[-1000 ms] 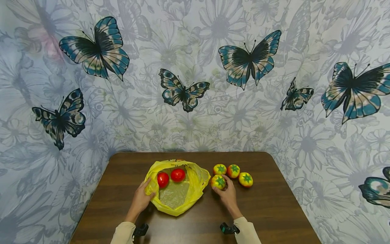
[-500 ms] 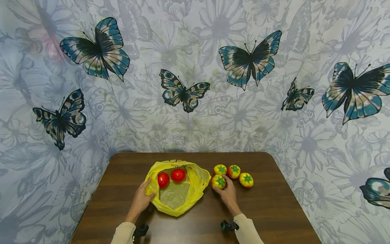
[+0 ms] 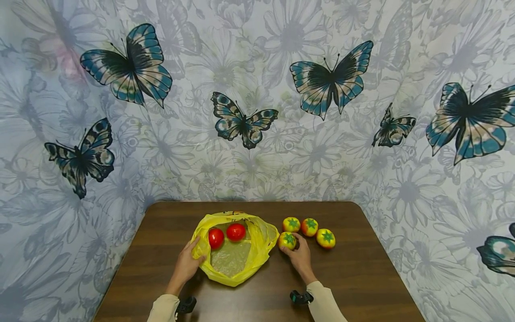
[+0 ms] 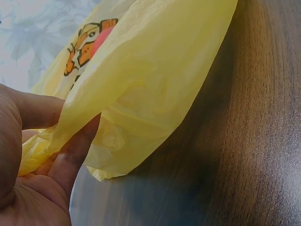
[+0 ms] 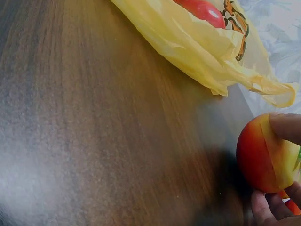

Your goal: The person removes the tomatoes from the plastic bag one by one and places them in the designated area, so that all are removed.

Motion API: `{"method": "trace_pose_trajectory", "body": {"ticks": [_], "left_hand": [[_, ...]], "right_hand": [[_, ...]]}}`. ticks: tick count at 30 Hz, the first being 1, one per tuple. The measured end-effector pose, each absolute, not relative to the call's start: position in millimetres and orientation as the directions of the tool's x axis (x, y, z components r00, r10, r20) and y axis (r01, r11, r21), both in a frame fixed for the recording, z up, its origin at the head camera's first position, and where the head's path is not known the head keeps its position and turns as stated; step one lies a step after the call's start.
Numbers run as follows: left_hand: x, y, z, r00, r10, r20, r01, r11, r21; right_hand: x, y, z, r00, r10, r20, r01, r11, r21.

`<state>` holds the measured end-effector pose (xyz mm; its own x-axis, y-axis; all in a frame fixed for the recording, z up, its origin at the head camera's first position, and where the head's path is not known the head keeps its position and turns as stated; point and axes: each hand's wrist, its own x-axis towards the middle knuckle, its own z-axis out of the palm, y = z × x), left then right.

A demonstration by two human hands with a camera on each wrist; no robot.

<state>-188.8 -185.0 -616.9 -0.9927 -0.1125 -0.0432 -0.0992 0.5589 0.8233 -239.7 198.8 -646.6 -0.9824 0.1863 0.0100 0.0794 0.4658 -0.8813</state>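
Observation:
A yellow plastic bag (image 3: pixel 257 257) lies with its mouth spread wide on the table. Two shiny red tomatoes (image 3: pixel 235 232) are inside it. My left hand (image 3: pixel 186 264) pinches the bag's left rim; in the left wrist view, the thin film (image 4: pixel 141 89) passes between thumb and fingers. To the right of the bag, my right hand (image 3: pixel 299 257) grips a yellow-red tomato (image 3: pixel 287 240) with a green star-shaped top. Up close in the right wrist view, that tomato (image 5: pixel 258 155) sits between thumb and fingertips. Whether it still touches the table I cannot tell.
Three more yellow-red tomatoes stand just behind and right of the held one: one at the back left (image 3: pixel 291 224), one beside it (image 3: pixel 309 227), one at the right (image 3: pixel 326 239). The brown wooden table (image 3: pixel 362 277) ends at a butterfly-patterned wall (image 3: pixel 249 174).
My right hand and the yellow-red tomato in it have shifted very slightly left, toward the bag. The left hand and the bag look unchanged.

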Motion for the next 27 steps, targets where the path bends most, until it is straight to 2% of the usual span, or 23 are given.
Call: {"method": "trace_pose_trajectory", "body": {"ticks": [16, 27], "left_hand": [[-189, -185, -617, -0.993, -0.110, -0.033, -0.087, 0.543, 0.835], [-189, -186, -618, -0.994, -0.110, -0.020, -0.077, 0.547, 0.833]], "right_hand": [[-236, 203, -645, -0.986, 0.167, 0.020, 0.056, 0.441, -0.896], [-235, 204, -618, -0.978, 0.192, 0.075, 0.007, 0.396, -0.918]]}}
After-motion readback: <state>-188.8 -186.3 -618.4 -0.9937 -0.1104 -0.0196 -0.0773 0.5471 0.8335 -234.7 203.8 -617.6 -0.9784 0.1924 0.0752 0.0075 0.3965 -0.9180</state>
